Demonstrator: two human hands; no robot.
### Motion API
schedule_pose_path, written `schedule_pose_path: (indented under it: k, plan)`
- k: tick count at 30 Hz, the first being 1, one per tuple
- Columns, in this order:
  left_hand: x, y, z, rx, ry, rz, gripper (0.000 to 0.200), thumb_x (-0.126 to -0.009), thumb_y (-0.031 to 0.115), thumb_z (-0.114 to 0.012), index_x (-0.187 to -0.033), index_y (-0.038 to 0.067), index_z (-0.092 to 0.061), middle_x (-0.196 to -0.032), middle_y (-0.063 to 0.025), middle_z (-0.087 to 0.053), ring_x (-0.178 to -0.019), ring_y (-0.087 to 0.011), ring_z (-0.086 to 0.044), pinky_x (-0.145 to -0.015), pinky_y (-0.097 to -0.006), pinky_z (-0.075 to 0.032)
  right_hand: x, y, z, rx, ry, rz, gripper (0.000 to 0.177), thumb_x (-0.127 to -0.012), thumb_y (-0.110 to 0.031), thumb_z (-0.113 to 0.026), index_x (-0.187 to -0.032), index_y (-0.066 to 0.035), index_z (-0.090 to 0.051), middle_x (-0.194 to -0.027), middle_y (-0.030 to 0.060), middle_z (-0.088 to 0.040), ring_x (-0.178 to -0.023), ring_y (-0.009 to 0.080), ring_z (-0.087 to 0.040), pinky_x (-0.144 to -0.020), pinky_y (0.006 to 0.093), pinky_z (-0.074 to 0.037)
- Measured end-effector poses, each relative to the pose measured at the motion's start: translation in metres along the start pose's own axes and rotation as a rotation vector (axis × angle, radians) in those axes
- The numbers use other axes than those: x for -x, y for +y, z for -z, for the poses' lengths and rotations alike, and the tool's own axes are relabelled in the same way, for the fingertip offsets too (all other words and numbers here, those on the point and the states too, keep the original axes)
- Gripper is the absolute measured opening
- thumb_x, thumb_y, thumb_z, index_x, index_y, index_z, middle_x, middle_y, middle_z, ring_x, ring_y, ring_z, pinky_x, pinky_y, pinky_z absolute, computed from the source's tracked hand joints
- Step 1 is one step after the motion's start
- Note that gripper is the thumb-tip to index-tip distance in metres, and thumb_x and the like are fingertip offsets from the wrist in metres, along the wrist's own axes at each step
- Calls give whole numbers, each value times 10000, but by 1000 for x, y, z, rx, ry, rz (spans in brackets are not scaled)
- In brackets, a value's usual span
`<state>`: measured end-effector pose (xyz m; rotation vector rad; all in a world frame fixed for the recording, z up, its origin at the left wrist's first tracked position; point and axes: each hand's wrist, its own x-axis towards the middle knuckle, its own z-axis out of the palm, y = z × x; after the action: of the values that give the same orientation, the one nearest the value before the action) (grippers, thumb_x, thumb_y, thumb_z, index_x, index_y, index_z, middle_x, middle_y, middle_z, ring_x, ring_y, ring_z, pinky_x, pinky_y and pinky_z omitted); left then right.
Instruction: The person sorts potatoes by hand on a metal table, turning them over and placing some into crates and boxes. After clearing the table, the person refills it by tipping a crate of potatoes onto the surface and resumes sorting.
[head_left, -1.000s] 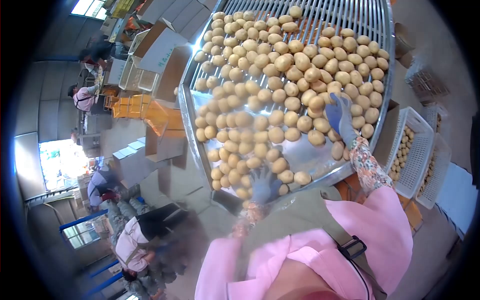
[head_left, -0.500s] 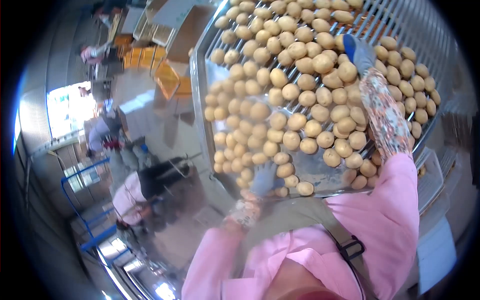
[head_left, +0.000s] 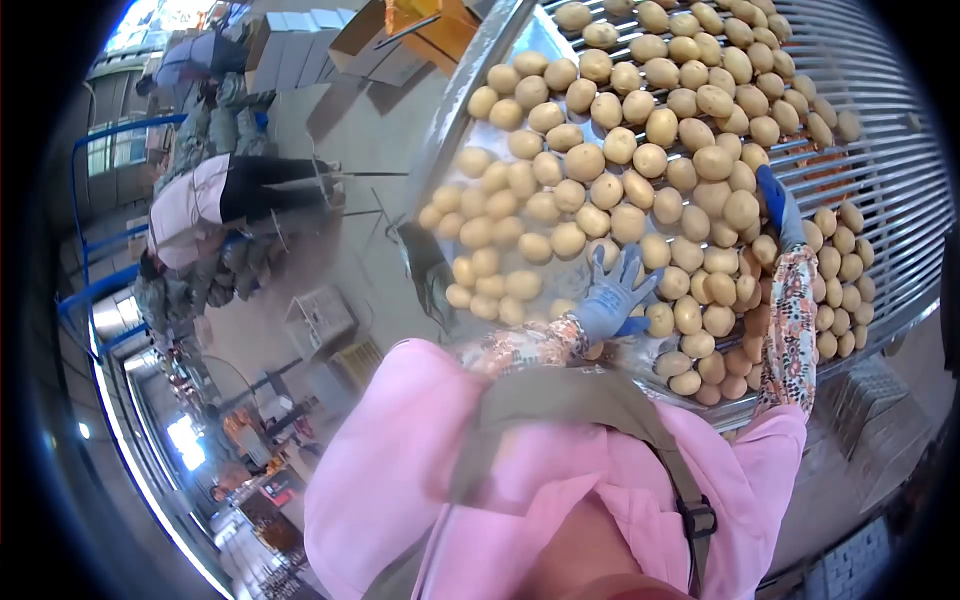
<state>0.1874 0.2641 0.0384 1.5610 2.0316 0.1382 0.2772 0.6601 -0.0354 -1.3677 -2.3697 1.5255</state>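
Observation:
Many yellow potatoes (head_left: 600,150) lie on a metal sorting table (head_left: 470,90) with a slatted roller bed (head_left: 880,110). My left hand (head_left: 612,292), in a blue glove, is spread flat with fingers apart over the potatoes near the table's front edge. It holds nothing. My right hand (head_left: 778,205), also gloved blue, reaches among the potatoes farther right. Its fingers are partly hidden between them, so its grip is unclear. Both forearms wear floral sleeves below a pink jacket.
Another person in a white top and dark trousers (head_left: 215,195) bends over at the left of the table. Cardboard boxes (head_left: 385,45) stand at the back. A blue metal frame (head_left: 90,230) and a small crate (head_left: 320,320) are on the floor at left.
The view has swung right and down. My left hand rose from the table's front edge onto the potatoes and spread out. My right hand drew back from the far potatoes toward me.

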Motion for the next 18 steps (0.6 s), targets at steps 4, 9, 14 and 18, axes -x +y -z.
schedule_pose_path:
  k: [4,9,14,18]
  plan:
    - [19,-1,12,17,-79,175,702,-794,556,-595,-1403,251,-419,-1556,-166,-129,-1425,-441,-15,-1019,-740,-120,4,-23,-43,-160,-128,-114,529,-920,-496,-490,-991,10,-628,-836,31,-577,-757,144,-504,-700,305,-439]
    - [70,-49,12,182,-2,319,549,-798,477,-626,-1273,217,-533,-1541,-105,-199,-1411,-473,-56,-1002,-757,-136,68,-83,-112,-721,-490,-144,291,-946,-220,-515,-1190,-76,-585,-1074,42,-612,-937,124,-571,-813,264,-468]
    - [111,-82,-20,52,26,360,720,-774,472,-673,-1410,306,-379,-1543,-86,-190,-1416,-441,-36,-1032,-701,-210,104,-113,-188,-51,-243,359,422,-927,-281,-561,-1251,-12,-554,-1203,88,-607,-1108,175,-551,-970,283,-409]
    - [141,-91,-7,172,102,306,806,-773,405,-680,-1464,277,-287,-1499,-100,-305,-1415,-439,-89,-1095,-652,-106,154,-138,-237,204,78,404,623,-826,-444,-640,-1297,-52,-527,-1309,269,-494,-1222,383,-484,-1019,411,-403]
